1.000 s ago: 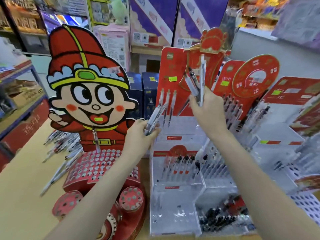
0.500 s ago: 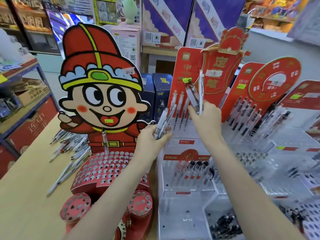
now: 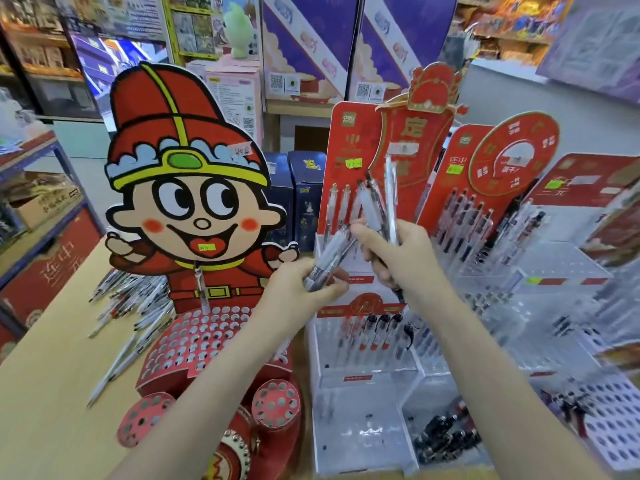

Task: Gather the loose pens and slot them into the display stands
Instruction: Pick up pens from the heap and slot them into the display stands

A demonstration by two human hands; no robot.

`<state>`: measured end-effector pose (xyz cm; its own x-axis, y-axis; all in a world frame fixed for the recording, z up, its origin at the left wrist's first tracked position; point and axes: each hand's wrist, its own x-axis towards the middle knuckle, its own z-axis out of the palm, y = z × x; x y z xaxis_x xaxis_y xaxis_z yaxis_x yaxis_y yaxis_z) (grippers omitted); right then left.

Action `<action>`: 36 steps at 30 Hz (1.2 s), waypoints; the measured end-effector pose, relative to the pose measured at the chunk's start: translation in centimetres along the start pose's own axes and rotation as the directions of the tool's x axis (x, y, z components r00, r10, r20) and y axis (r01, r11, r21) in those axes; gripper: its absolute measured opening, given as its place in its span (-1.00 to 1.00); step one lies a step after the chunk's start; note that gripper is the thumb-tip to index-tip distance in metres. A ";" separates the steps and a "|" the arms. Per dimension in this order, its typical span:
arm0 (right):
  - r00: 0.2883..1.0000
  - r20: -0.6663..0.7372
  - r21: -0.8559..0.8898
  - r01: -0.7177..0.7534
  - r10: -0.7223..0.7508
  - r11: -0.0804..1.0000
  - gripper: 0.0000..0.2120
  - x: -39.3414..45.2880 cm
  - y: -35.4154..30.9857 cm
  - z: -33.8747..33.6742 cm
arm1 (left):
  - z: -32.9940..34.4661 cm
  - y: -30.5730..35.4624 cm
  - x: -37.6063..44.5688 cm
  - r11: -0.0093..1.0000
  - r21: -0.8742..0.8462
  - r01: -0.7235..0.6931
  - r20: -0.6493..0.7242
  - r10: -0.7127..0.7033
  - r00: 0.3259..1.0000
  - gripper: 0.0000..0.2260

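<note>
Since the earlier frame the two hands have drawn together: the right hand's point(image 3: 405, 251) fingers point(image 3: 362, 233) now reach the upper end of the pens held by the left hand point(image 3: 301, 292), where before a gap lay between them. The left hand's fingers are curled round a small bundle of clear-barrelled pens point(image 3: 329, 258), which slants up and to the right. The right hand grips a second bundle of pens point(image 3: 381, 206), its fingers wrapped round the lower barrels; these pens fan upward, one clear pen point(image 3: 390, 188) standing nearly upright and above the rest. Both hands hover above the clear acrylic display stand point(image 3: 363, 393), whose upper tier holds a row of red-and-black pens point(image 3: 375, 330) slotted upright. A lower right compartment holds a heap of black pens point(image 3: 446, 438). Behind the hands rise red backing cards point(image 3: 349, 147) with several pens mounted in front of them. To the left stands a red cartoon-figure display stand point(image 3: 187, 209); its perforated red base point(image 3: 197, 341) shows many open holes. Loose pens point(image 3: 131, 299) lie scattered on the tan worktop point(image 3: 45, 393) to the left of that base, some touching its edge. Further acrylic stands point(image 3: 554, 271) at right carry more pens, blurred in this view.
</note>
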<state>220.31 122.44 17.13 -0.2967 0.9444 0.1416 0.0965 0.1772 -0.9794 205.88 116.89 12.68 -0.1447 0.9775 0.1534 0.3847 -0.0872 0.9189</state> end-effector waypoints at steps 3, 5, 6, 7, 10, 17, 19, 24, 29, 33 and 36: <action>1.000 -0.024 0.026 -0.015 0.016 1.000 -0.85 -0.4 -0.1 -0.4 | -0.1 0.7 -0.7 0.995 -0.088 0.052 0.071 -0.046 0.996 -0.95; 0.991 -0.133 0.110 -0.018 0.033 0.994 -0.84 -0.6 -0.2 -1.6 | -0.7 0.9 -1.2 0.976 -0.187 0.110 0.050 -0.103 0.993 -0.96; 0.980 -0.192 0.175 -0.012 0.046 0.985 -0.80 -0.7 -0.1 -2.5 | -1.1 0.9 -1.5 0.955 -0.263 0.138 0.032 -0.134 0.990 -0.97; 0.970 -0.235 0.236 0.000 0.057 0.972 -0.75 -0.9 0.0 -3.3 | -1.5 0.8 -1.9 0.919 -0.358 0.164 0.020 -0.168 0.986 -0.95; 0.970 -0.233 0.304 0.010 0.064 0.953 -0.60 -2.3 0.4 -4.6 | -2.2 0.8 -2.6 0.819 -0.540 0.191 -0.001 -0.228 0.974 -0.88; 0.977 -0.214 0.204 0.052 -0.007 0.977 -0.66 -5.1 0.7 -4.6 | -0.9 2.4 -2.8 0.782 -0.609 0.132 -0.015 -0.178 0.984 -0.80; 0.982 -0.189 0.137 0.045 -0.019 0.990 -0.71 -5.7 0.8 -5.0 | -0.8 2.7 -2.6 0.774 -0.624 0.106 -0.045 -0.171 0.984 -0.86; 0.997 -0.075 -0.269 -0.049 0.030 0.962 -0.91 -7.2 1.2 -5.7 | -1.3 3.0 -2.2 0.847 -0.523 0.099 -0.070 -0.158 0.985 -0.93; 0.997 0.035 -0.057 -0.062 0.064 0.996 -0.93 -7.4 0.2 -4.4 | -0.3 4.3 -2.2 0.935 -0.351 0.053 0.053 -0.037 0.998 -0.92; 0.994 0.090 -0.046 -0.055 0.059 0.997 -0.99 -8.1 -0.1 -4.2 | 1.2 5.0 -2.7 0.919 -0.393 0.018 0.108 0.027 0.994 -0.91; 0.993 0.098 -0.067 -0.060 0.067 0.996 -0.94 -8.7 0.0 -4.9 | 2.4 5.1 -2.6 0.908 -0.418 0.034 0.134 0.025 0.991 -0.92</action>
<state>227.55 115.55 16.58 -0.3811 0.9225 0.0611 0.1780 0.1381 -0.9743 210.45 114.33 16.12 -0.0120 0.9920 0.1259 -0.0372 -0.1262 0.9913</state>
